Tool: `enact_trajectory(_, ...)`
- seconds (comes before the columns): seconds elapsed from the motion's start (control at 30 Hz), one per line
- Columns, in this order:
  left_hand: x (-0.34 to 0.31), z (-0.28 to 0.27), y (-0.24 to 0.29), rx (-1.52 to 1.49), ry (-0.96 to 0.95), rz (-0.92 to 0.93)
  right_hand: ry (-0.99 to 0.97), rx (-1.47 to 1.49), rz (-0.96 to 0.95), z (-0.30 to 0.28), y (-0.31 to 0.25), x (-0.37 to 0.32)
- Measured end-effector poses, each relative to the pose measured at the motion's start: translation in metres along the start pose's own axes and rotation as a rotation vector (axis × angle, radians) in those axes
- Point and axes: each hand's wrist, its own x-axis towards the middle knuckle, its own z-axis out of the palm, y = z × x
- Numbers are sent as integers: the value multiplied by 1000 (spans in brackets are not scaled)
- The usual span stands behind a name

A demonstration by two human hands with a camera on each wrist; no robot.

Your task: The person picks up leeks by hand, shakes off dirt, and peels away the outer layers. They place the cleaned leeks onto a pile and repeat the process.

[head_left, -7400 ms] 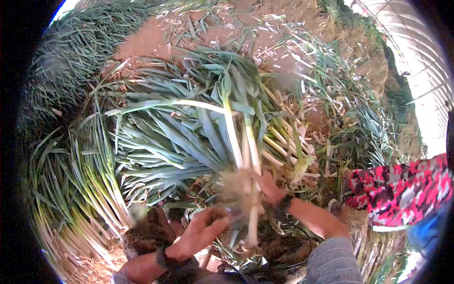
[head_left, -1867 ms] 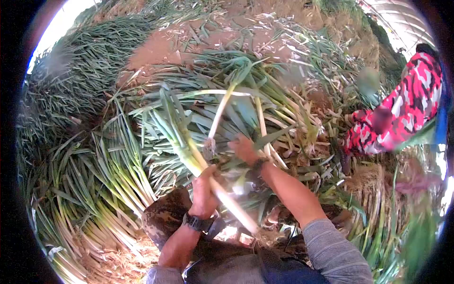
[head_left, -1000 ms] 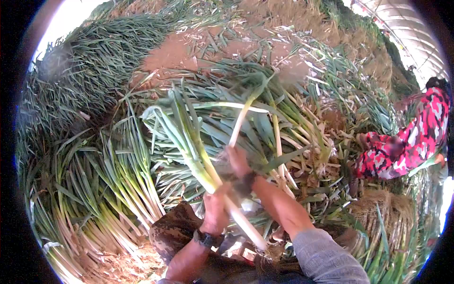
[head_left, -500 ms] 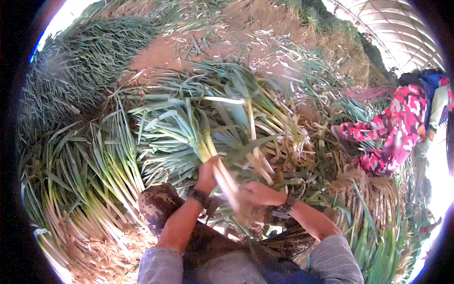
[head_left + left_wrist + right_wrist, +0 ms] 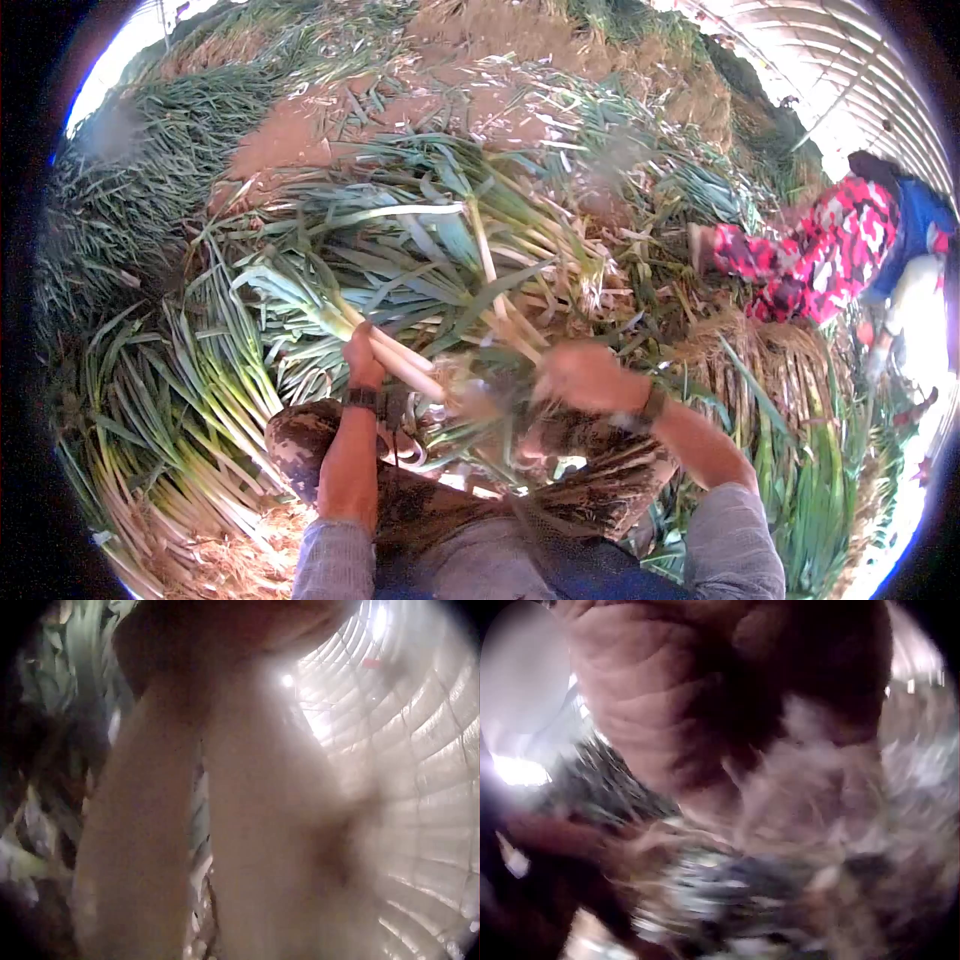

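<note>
My left hand (image 5: 363,355) grips thick white leek stalks (image 5: 405,366), their green leaves pointing up-left and their root end to the right. Skin fills the top of the left wrist view, above blurred broad shapes I cannot identify. My right hand (image 5: 590,378), motion-blurred, is right of the root end and apart from it. In the right wrist view its fingers curl round pale fibrous strands (image 5: 802,799) resembling roots. A heap of leeks (image 5: 400,250) lies beyond both hands.
Rows of leeks (image 5: 200,440) lie at the left, with more leeks (image 5: 800,430), roots upward, at the right. A person in a red camouflage top (image 5: 820,250) bends at the far right. Bare soil (image 5: 285,140) shows beyond the heap.
My left hand and its leeks have moved left, the stalks now lying flatter. My right hand, earlier at the stalks, has moved right, away from them. The head view has shifted.
</note>
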Motion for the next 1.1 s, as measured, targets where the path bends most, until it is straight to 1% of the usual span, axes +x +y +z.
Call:
enact_trajectory(0.03,-4,-5,-4,-5,12,1,-5,-459,87,-28,31,2)
enact_trajectory(0.07,-11,-5,-7,9,-2,-26,139,-567,252,-21,73,2)
enact_trajectory(0.1,-16,-2,-7,26,-19,-53,339,-248,300,-7,100,14)
enact_trajectory(0.13,-27,2,-1,77,-9,-41,522,75,345,3,119,25)
enact_trajectory(0.17,-30,3,-2,76,-1,-39,517,78,339,8,124,45)
enact_trajectory(0.23,-35,5,-8,242,-9,-65,540,296,257,19,119,104)
enact_trajectory(0.27,-51,16,-3,214,7,-115,535,304,248,26,117,132)
enact_trajectory(0.3,-52,14,-10,193,-31,-92,558,308,316,32,115,161)
enact_trajectory(0.33,-49,10,-17,249,-39,-95,577,313,383,40,116,186)
enact_trajectory(0.37,-45,6,-24,306,-44,-100,570,325,372,48,118,206)
enact_trajectory(0.43,-58,12,-22,178,-68,-141,677,291,602,71,125,244)
enact_trajectory(0.47,-58,17,-23,182,17,-160,744,127,516,106,156,261)
enact_trajectory(0.5,-60,21,-20,183,39,-157,499,357,658,89,139,255)
enact_trajectory(0.57,-64,26,-16,206,55,-194,194,478,675,97,158,250)
enact_trajectory(0.6,-59,23,-21,205,49,-213,186,474,677,116,170,244)
enact_trajectory(0.63,-57,25,-23,195,51,-218,210,604,529,144,182,231)
enact_trajectory(0.67,-56,27,-24,191,26,-207,231,726,375,159,188,219)
enact_trajectory(0.73,-48,17,-38,220,-24,-168,293,1061,222,150,160,193)
enact_trajectory(0.77,-43,13,-44,211,-25,-169,291,1053,221,136,135,175)
enact_trajectory(0.83,-40,10,-49,319,7,-164,382,1319,375,95,69,134)
enact_trajectory(0.87,-48,17,-39,358,17,-145,385,1312,372,76,43,119)
enact_trajectory(0.93,-51,17,-36,396,-8,-113,402,750,233,48,5,97)
enact_trajectory(0.97,-53,19,-33,438,-22,-85,411,736,225,51,-3,95)
enact_trajectory(1.03,-65,30,-22,352,-53,-85,456,432,143,65,-14,96)
enact_trajectory(1.07,-73,35,-14,282,-75,-95,284,289,105,69,-13,97)
enact_trajectory(1.1,-83,43,-10,231,-83,-46,282,284,96,78,-16,102)
